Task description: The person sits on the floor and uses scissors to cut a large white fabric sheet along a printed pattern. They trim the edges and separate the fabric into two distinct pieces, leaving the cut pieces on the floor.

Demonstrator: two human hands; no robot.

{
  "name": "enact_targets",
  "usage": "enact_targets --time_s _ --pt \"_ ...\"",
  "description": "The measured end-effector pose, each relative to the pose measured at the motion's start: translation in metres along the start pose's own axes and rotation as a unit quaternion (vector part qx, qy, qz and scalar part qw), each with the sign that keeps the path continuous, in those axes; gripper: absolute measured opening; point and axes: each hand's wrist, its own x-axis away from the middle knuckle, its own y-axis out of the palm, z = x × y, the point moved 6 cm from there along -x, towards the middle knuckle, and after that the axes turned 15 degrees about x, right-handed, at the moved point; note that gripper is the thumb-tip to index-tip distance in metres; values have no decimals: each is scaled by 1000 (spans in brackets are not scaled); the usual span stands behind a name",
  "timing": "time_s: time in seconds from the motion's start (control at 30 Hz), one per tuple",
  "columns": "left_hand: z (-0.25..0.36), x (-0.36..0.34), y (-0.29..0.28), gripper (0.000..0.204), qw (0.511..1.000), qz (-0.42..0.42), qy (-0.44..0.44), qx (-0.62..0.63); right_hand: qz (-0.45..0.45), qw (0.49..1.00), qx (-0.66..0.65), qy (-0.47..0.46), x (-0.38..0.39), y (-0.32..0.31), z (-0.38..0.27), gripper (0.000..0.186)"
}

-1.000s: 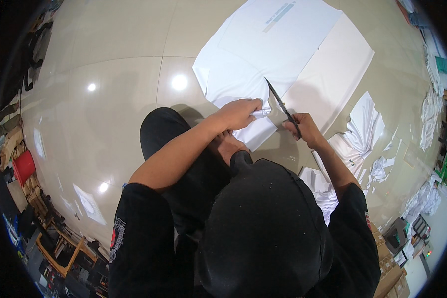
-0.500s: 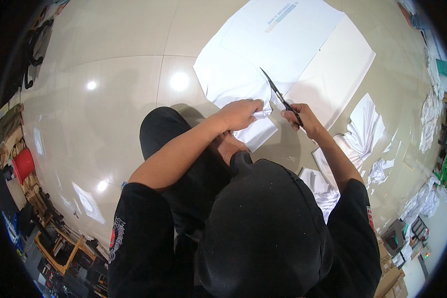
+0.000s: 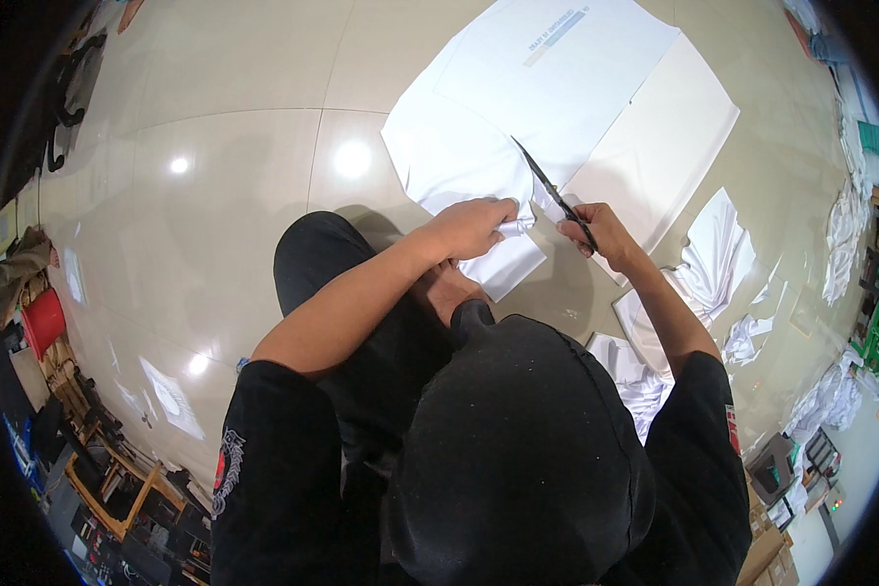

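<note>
Fingers of a person's left hand (image 3: 474,227) gripped a bunched edge of white cloth (image 3: 498,107), the gathered folds showing just beyond the fingertips. Most of the cloth lay spread on the tiled floor (image 3: 234,156) ahead of both hands, a small printed mark near its far end, while a loose flap angled out below the left hand, just beside a bare foot (image 3: 449,293). Opposite, the right hand (image 3: 601,237) grasped a pair of dark scissors (image 3: 549,188), thumb and fingers curled about the handles, the blades slanting to the upper left over the cloth. Whether the blades stood parted could not be told.

The left forearm crossed from the lower left over a bent knee (image 3: 313,264) in black, ending with the back of the hand turned up. The right forearm reached in from the lower right, its hand near the left but apart from it. A creamier panel (image 3: 674,137) lay along the cloth's right side, and crumpled scraps (image 3: 721,244) rested to the right of the right forearm.
</note>
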Motion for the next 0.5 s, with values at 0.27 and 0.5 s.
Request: enact_targets --time_s 0.27,0.5 --pt "2 1 -1 29 1000 6 13 0 1 999 38 6 -5 -8 5 30" --pt "0 0 -1 30 1000 11 14 16 6 998 61 10 -5 -14 0 31"
